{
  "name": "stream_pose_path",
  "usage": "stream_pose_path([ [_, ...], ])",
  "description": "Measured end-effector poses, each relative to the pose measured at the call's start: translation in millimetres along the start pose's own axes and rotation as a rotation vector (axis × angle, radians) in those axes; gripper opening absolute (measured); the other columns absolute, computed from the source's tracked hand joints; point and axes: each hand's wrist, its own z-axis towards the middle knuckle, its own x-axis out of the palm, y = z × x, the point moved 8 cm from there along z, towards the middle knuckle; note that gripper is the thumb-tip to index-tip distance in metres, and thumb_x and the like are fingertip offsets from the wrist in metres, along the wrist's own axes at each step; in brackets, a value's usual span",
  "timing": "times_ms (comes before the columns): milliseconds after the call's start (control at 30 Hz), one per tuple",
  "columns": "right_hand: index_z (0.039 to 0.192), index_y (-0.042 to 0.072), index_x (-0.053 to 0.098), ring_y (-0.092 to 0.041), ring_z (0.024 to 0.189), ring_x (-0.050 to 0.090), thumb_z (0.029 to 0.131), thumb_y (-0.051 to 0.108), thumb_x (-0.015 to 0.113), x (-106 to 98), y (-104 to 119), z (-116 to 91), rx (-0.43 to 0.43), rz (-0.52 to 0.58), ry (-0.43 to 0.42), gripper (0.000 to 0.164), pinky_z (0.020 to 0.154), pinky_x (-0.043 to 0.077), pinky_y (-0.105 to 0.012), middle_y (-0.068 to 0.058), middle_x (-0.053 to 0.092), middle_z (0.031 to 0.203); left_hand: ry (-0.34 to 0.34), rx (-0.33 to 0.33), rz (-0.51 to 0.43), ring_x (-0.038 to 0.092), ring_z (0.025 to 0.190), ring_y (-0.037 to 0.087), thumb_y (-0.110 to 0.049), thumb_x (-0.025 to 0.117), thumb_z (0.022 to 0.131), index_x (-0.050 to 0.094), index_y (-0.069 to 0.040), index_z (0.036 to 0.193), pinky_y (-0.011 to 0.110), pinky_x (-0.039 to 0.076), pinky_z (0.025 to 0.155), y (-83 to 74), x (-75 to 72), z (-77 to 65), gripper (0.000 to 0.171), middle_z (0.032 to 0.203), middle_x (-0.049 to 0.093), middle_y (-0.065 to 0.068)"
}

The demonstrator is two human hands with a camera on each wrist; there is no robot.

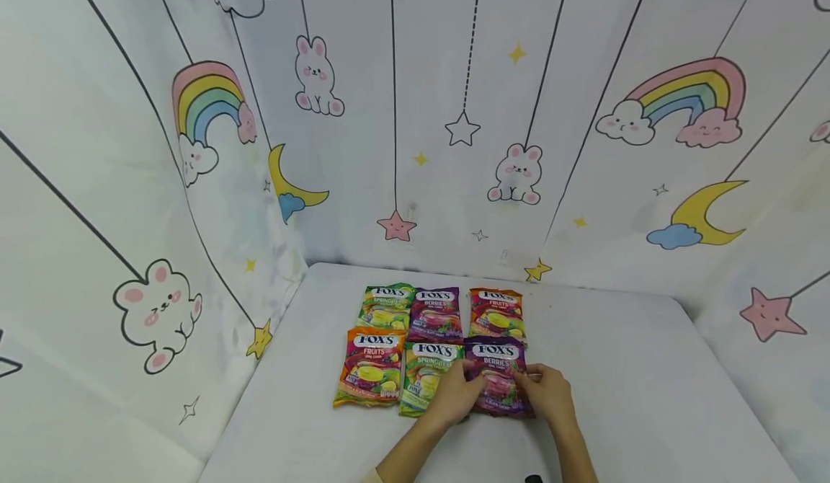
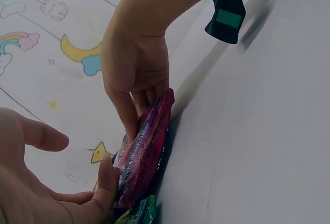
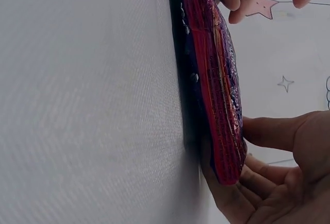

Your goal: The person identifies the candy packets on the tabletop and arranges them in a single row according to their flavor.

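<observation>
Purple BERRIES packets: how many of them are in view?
2: the back packet, middle of the far row; the front packet, right end of the near row.

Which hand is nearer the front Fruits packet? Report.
Left. The left hand is right of the Fruits packet, by the front green packet; the right hand is farther, at the right edge of the front Berries packet.

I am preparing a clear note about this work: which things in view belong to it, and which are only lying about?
In the job:
front Berries bag, held by the right hand, touched by the left hand
probably also: back Berries bag, front Fruits bag, back Fruits bag, front Spring Tea bag, back Spring Tea bag

Apparently just around:
table
patterned backdrop
small dark object, unidentifiable
</observation>
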Motion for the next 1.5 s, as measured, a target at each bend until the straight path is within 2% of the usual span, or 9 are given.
stream_pose_path([
  [133,0.114,-0.012,0.069,-0.027,0.081,0.072,0.096,0.025,0.073,1.9,-2.7,-0.7,0.013,0.020,0.003,0.041,0.066,0.057,-0.038,-0.018,0.076,0.091,0.017,0.004,0.024,0.061,0.120,0.037,-0.032,0.066,0.096,0.054,0.008,0.139,0.059,0.049,0.103,0.4,0.2,0.1,0.059,0.133,0.062,0.025],
  [333,0.113,-0.012,0.070,-0.030,0.084,0.072,0.096,0.022,0.073,2.0,-4.5,-2.3,0.013,0.041,-0.004,0.038,0.065,0.054,-0.036,-0.019,0.076,0.092,0.018,0.017,-0.018,0.064,0.110,0.030,-0.031,0.066,0.096,0.058,0.007,0.136,0.055,0.052,0.098,3.4,-0.4,2.1,0.055,0.124,0.066,0.018],
  [600,0.117,-0.012,0.068,-0.031,0.089,0.072,0.098,0.021,0.070,-0.3,-5.5,-1.5,0.020,0.078,-0.003,0.038,0.079,0.057,-0.048,-0.020,0.076,0.096,-0.014,-0.002,-0.088,0.057,0.128,0.038,-0.030,0.067,0.095,0.062,0.004,0.136,0.061,0.043,0.109,3.7,-0.4,2.5,0.053,0.136,0.063,0.021],
  [833,0.120,-0.011,0.067,-0.028,0.088,0.072,0.098,0.020,0.069,-6.0,-2.2,-2.2,-0.011,0.110,-0.010,0.038,0.071,0.053,-0.033,-0.020,0.077,0.098,-0.007,-0.022,-0.112,0.052,0.135,0.042,-0.029,0.068,0.097,0.063,0.003,0.136,0.062,0.040,0.111,4.5,3.6,4.3,0.051,0.141,0.061,0.022],
  [1100,0.123,-0.010,0.067,-0.023,0.086,0.069,0.100,0.021,0.068,-11.5,-0.4,-4.3,-0.017,0.133,-0.012,0.039,0.069,0.049,-0.029,-0.016,0.077,0.097,-0.037,0.008,-0.156,0.065,0.116,0.029,-0.027,0.070,0.094,0.067,0.000,0.132,0.051,0.053,0.099,2.1,2.5,1.0,0.046,0.131,0.067,0.015],
  [1200,0.124,-0.009,0.067,-0.021,0.085,0.068,0.100,0.022,0.068,-13.8,1.7,-5.4,-0.022,0.143,-0.016,0.039,0.069,0.048,-0.029,-0.014,0.077,0.096,-0.055,0.025,-0.146,0.064,0.104,0.021,-0.025,0.070,0.092,0.069,-0.003,0.131,0.042,0.055,0.088,-0.4,0.8,-0.8,0.044,0.124,0.069,0.011],
  [1267,0.125,-0.009,0.066,-0.023,0.088,0.067,0.101,0.023,0.067,-15.5,2.6,-6.2,-0.025,0.145,-0.018,0.040,0.071,0.047,-0.029,-0.015,0.077,0.097,-0.061,0.028,-0.141,0.060,0.097,0.017,-0.025,0.070,0.091,0.070,-0.005,0.130,0.038,0.052,0.083,-1.4,0.2,-2.0,0.044,0.119,0.070,0.008],
  [1400,0.129,-0.008,0.064,-0.027,0.097,0.068,0.103,0.026,0.065,-18.1,4.0,-8.6,-0.031,0.145,-0.014,0.042,0.076,0.048,-0.031,-0.017,0.077,0.104,-0.064,0.044,-0.141,0.059,0.101,0.018,-0.026,0.068,0.091,0.071,-0.006,0.130,0.043,0.051,0.088,-5.7,-0.1,-3.8,0.044,0.119,0.070,0.007],
  [1500,0.131,-0.007,0.063,-0.026,0.097,0.068,0.105,0.026,0.062,-18.6,4.0,-9.3,-0.037,0.158,-0.012,0.043,0.077,0.048,-0.033,-0.019,0.076,0.107,-0.056,0.062,-0.156,0.063,0.113,0.027,-0.026,0.066,0.092,0.070,-0.005,0.131,0.051,0.050,0.100,-8.7,1.5,-4.0,0.044,0.127,0.069,0.011],
])
